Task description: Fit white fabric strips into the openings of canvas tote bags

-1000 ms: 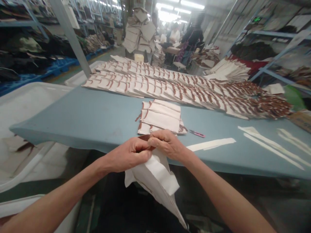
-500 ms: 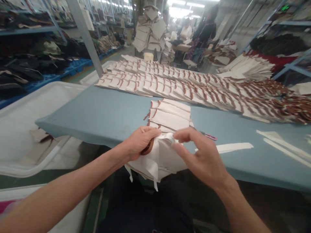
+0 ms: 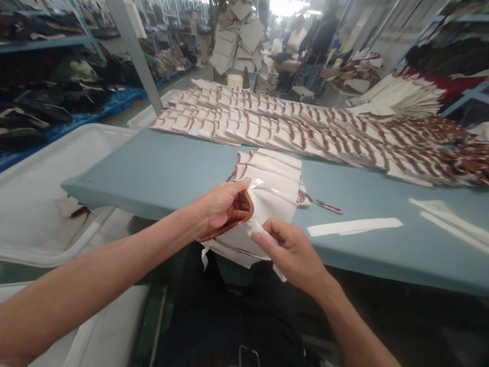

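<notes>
My left hand (image 3: 223,206) grips the brown-trimmed edge of a cream fabric piece (image 3: 269,206), thumb on top and fingers inside its opening. Pinched in my right hand (image 3: 292,250) is a white strip (image 3: 255,229), held against the brown edge; its tail hangs below my fingers. Under and beyond the held piece, a small stack of cream pieces (image 3: 273,165) with brown edges lies on the blue table (image 3: 160,178). Pink-handled snips (image 3: 330,207) rest just right of the stack.
Long overlapping rows of cream and brown pieces (image 3: 260,130) run along the table's far side. White strips (image 3: 355,226) lie at the right. A white bin (image 3: 76,135) stands at the left, by a grey post (image 3: 137,56). People are at work in the background.
My left hand has moved up a little and the brown-edged opening has spread. My right hand has moved down, pulling the white strip lower and closing on it. The view has shifted slightly.
</notes>
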The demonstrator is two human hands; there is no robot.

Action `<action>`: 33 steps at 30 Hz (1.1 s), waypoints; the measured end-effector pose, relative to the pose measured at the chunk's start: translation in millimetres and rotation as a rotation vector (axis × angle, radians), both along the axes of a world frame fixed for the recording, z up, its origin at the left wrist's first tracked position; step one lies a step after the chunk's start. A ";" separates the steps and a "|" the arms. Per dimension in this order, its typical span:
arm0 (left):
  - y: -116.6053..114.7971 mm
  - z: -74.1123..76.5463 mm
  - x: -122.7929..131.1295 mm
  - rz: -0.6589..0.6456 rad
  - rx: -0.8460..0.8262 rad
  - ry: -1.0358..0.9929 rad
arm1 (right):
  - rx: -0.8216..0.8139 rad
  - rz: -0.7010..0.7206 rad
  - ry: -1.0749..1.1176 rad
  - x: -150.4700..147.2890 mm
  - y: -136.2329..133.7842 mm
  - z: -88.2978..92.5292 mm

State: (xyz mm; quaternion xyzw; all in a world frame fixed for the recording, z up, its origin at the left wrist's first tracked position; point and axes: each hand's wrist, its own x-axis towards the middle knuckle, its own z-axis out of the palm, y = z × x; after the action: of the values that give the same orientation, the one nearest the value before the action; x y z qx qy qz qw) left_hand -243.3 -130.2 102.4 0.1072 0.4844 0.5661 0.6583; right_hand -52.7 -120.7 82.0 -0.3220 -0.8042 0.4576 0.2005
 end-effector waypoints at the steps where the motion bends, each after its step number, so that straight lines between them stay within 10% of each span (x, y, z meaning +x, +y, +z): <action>1: 1.4 1.0 -0.8 0.006 -0.006 0.015 | -0.023 0.012 0.015 -1.0 1.7 1.4; 9: 8.8 -3.4 -1.1 0.059 0.035 0.143 | -0.125 0.074 0.049 -8.2 21.3 6.5; 13: 12.0 -12.0 1.5 0.073 0.066 0.199 | 0.256 0.075 0.024 -25.8 -30.7 -3.9; 17: 20.8 -14.8 -6.0 0.080 0.074 0.253 | 0.665 0.540 0.155 -31.4 -85.5 -16.2; 21: 18.4 -12.2 -15.3 0.008 0.077 0.277 | 0.283 0.294 0.080 0.2 -61.9 2.2; 33: -25.9 22.7 -5.1 -0.533 0.211 0.634 | 0.043 -0.148 0.360 31.0 52.2 30.1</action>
State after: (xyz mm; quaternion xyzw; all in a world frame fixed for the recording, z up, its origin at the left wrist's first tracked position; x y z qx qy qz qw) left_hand -248.3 -156.1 125.0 0.4643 0.5576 0.3617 0.5854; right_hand -21.7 -68.5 112.1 -0.2889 -0.7391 0.4743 0.3812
